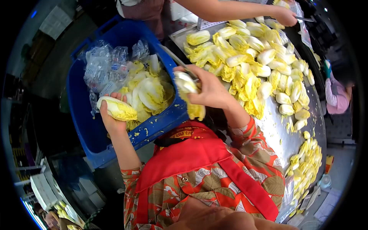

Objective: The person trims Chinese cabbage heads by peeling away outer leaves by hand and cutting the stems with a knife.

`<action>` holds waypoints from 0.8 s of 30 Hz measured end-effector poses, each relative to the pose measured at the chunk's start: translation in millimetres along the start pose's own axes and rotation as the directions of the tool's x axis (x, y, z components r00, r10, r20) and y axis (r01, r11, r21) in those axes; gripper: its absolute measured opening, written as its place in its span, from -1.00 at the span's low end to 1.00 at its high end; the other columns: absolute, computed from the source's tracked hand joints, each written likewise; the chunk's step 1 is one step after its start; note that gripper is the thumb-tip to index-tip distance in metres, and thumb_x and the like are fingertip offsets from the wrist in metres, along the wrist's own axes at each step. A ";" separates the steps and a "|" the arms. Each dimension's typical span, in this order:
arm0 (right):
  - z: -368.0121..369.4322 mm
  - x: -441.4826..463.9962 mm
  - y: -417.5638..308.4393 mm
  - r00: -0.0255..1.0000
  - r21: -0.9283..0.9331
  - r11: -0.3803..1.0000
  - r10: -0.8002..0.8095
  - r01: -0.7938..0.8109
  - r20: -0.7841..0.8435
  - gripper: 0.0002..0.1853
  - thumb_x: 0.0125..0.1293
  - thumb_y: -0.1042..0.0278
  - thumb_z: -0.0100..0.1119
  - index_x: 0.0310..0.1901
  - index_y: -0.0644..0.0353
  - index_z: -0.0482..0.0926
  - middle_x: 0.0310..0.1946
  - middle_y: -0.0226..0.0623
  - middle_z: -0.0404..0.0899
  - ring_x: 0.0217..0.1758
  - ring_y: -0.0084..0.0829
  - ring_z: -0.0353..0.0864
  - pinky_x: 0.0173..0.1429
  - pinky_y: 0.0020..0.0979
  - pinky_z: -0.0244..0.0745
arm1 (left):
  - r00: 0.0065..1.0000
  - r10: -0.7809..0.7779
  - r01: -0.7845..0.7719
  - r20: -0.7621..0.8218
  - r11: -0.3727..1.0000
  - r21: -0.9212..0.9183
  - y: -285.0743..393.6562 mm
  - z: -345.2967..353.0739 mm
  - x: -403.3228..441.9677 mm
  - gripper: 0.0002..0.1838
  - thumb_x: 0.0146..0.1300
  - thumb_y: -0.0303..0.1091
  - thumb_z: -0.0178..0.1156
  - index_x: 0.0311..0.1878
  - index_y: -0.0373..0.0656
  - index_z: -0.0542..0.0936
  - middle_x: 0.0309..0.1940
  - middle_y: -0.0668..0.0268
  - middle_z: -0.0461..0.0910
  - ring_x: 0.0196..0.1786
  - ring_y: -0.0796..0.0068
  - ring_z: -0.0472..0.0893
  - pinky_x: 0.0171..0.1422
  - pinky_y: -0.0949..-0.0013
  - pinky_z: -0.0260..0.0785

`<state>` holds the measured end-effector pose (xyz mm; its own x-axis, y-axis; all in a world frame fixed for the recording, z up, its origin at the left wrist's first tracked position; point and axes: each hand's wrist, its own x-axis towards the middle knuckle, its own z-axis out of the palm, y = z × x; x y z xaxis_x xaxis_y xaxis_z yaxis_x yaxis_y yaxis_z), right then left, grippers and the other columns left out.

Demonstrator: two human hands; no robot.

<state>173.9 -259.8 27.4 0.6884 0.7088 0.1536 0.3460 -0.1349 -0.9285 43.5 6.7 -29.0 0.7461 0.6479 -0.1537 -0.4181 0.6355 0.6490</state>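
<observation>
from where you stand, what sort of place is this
Probably a vegetable trimming or packing workspace: pale cabbage heads heaped on a metal table, and a big blue bin holding loose leaves and clear plastic.

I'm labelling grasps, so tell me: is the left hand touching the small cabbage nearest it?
Touching. The head view shows the left hand gripping the small cabbage, thumb against one side, fingertips showing beyond the other.

A big blue bin [86, 134] and lots of yellow cabbages [280, 67]
The left hand [111, 123] holds one small cabbage [116, 108] and the right hand [209, 89] holds another cabbage [185, 82]. Clear plastic [97, 71] and loose leaves [147, 92] lie in the bin. The yellow cabbages sit on a shiny counter [274, 122].
</observation>
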 end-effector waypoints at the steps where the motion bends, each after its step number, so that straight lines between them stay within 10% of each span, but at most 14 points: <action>1: -8.3 -11.2 1.4 0.998 -0.017 0.999 0.049 -0.050 -0.042 -0.35 -0.12 0.42 0.20 0.16 0.08 0.43 -0.14 -0.13 0.60 -0.10 -0.25 0.63 0.05 -0.35 0.47 | 1.000 -0.013 0.014 -0.012 0.999 0.029 -1.7 7.7 -2.3 -0.66 0.21 -0.20 0.15 -0.02 -0.15 0.41 -0.23 0.24 0.43 -0.11 0.32 0.45 0.16 0.14 0.32; 5: -36.3 -53.5 41.8 0.910 -0.334 0.872 0.245 -0.358 -0.335 -0.33 -0.11 0.40 0.23 0.18 -0.09 0.41 -0.22 -0.11 0.63 -0.18 -0.20 0.64 -0.04 -0.29 0.52 | 0.975 -0.120 0.108 0.185 0.991 0.075 -11.2 -10.3 14.0 -0.60 0.23 -0.13 0.12 0.02 -0.19 0.41 -0.15 0.23 0.46 -0.06 0.29 0.47 0.21 0.08 0.30; 8: -71.9 -76.4 68.3 0.672 -0.432 0.532 0.428 -0.728 -0.605 -0.34 -0.07 0.33 0.24 0.19 -0.17 0.40 -0.30 -0.07 0.63 -0.26 -0.11 0.62 -0.12 -0.23 0.52 | 0.965 -0.230 0.214 0.125 0.968 0.131 -24.7 -9.1 11.9 -0.47 0.31 -0.06 0.10 0.21 -0.22 0.37 -0.14 0.15 0.54 -0.03 0.21 0.53 0.19 0.08 0.37; 11: -104.7 -115.1 132.8 0.689 -0.551 0.502 0.132 -0.667 -0.713 -0.08 -0.08 0.23 0.41 0.38 -0.09 0.19 0.08 -0.09 0.47 0.01 -0.13 0.54 0.01 -0.22 0.49 | 0.930 -0.286 0.275 0.232 0.958 0.080 -34.9 7.8 7.5 -0.38 0.29 0.01 0.12 0.29 -0.17 0.30 -0.08 0.09 0.55 0.01 0.18 0.54 0.18 0.06 0.39; 15: -83.1 -116.4 132.8 0.669 -0.529 0.644 -0.036 -0.553 -0.743 -0.25 -0.01 0.19 0.42 0.27 0.09 0.37 -0.04 -0.10 0.56 -0.09 -0.24 0.58 -0.01 -0.29 0.47 | 0.871 -0.374 0.391 0.318 0.920 0.010 -41.7 0.9 5.9 -0.59 0.29 -0.04 0.15 0.04 -0.11 0.42 -0.23 0.23 0.53 -0.14 0.23 0.57 0.13 -0.04 0.41; 17: -59.1 -110.9 126.2 0.638 -0.322 0.715 0.223 -0.621 -0.737 -0.41 0.06 0.21 0.38 0.16 0.15 0.48 -0.21 -0.17 0.63 -0.28 -0.36 0.56 -0.13 -0.37 0.46 | 0.881 -0.342 0.314 0.327 0.940 0.136 -36.9 3.6 2.7 -0.68 0.21 -0.21 0.25 -0.05 -0.09 0.45 -0.23 0.24 0.53 -0.16 0.26 0.57 0.08 0.03 0.45; 24: 3.5 -93.4 115.3 0.692 -0.234 0.830 0.229 -0.506 -0.685 -0.60 0.15 0.32 0.25 0.05 0.23 0.56 -0.39 -0.29 0.63 -0.40 -0.53 0.51 -0.21 -0.47 0.44 | 0.922 -0.179 0.105 0.345 0.969 0.222 -15.8 1.7 -0.1 -0.72 0.07 -0.43 0.29 -0.17 -0.10 0.43 -0.44 0.23 0.54 -0.35 0.31 0.59 -0.22 0.24 0.48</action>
<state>147.3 -339.1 -95.2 0.9920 -0.0144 0.1255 0.0882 -0.6328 -0.7693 50.8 -4.1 -38.0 0.9409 0.3387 -0.0010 -0.2119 0.5908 0.7785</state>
